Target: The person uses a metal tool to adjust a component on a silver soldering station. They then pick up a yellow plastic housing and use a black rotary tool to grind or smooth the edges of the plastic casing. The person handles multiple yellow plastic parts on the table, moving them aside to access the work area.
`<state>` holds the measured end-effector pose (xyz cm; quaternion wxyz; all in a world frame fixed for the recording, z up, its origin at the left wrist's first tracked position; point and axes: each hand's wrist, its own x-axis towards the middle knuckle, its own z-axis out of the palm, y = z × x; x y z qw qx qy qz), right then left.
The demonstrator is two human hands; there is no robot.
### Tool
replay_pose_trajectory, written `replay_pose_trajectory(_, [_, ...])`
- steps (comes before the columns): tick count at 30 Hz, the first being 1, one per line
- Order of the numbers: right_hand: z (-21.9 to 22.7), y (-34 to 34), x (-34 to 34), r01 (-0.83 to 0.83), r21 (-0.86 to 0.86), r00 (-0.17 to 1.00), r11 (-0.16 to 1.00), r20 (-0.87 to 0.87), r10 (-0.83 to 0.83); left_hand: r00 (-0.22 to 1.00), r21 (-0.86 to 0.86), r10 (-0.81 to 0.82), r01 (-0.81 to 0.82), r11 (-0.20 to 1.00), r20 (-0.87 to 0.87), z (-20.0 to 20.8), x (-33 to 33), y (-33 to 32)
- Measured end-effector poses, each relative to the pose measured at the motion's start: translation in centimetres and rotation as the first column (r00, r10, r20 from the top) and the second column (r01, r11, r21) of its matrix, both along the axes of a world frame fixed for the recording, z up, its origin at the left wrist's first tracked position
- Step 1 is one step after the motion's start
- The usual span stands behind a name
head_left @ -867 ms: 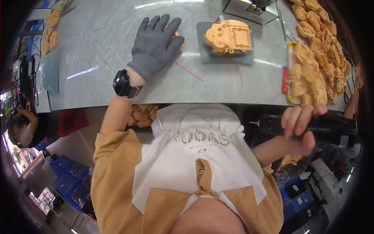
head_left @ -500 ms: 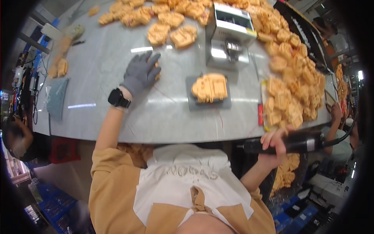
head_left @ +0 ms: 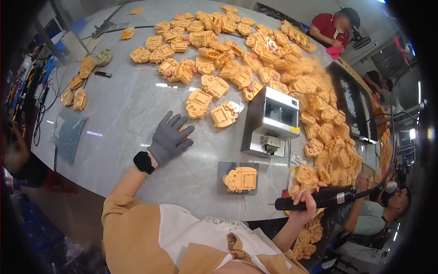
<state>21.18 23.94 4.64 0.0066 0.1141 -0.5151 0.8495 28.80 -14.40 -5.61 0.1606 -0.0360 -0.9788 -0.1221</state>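
Observation:
My left hand [head_left: 172, 138], in a grey glove, rests on the table at the centre left. An orange plastic housing [head_left: 187, 131] shows between its forefinger and thumb, mostly hidden under the palm. My bare right hand [head_left: 307, 203] is wrapped round a black electric screwdriver [head_left: 326, 199] near the table's front edge. Its thin bit points left, and a black cable runs from its rear. Between my hands, another orange housing [head_left: 242, 179] lies on a dark grey pad [head_left: 225, 166]. The screwdriver's tip is apart from it.
Behind the pad stands a silver-and-black box-shaped machine [head_left: 266, 121]. Heaped orange housings [head_left: 319, 132] cover the right and far table. At the left lie a bluish plastic bag [head_left: 70, 137], a dark marker-like stick [head_left: 103, 74] and a crumpled greenish lump [head_left: 103, 57]. Other people are near the right and far edges.
The view has tilted up, so the table sits lower and more of its far side shows. My left hand stays on about the same spot. My right hand still holds the screwdriver.

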Motion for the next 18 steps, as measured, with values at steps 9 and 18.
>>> replay_pose_trajectory(9, [-4.1,2.3,3.5,0.053,-0.085,0.998,0.995,-0.028,-0.055,0.92,0.131,0.327,-0.305,0.943,-0.216,2.1,0.2,-5.1])
replay_pose_trajectory(18, [-3.5,1.6,2.0,0.194,-0.03,0.981,0.981,-0.003,-0.194,0.791,0.094,0.491,-0.556,0.826,0.365,2.9,-18.5,-14.9])
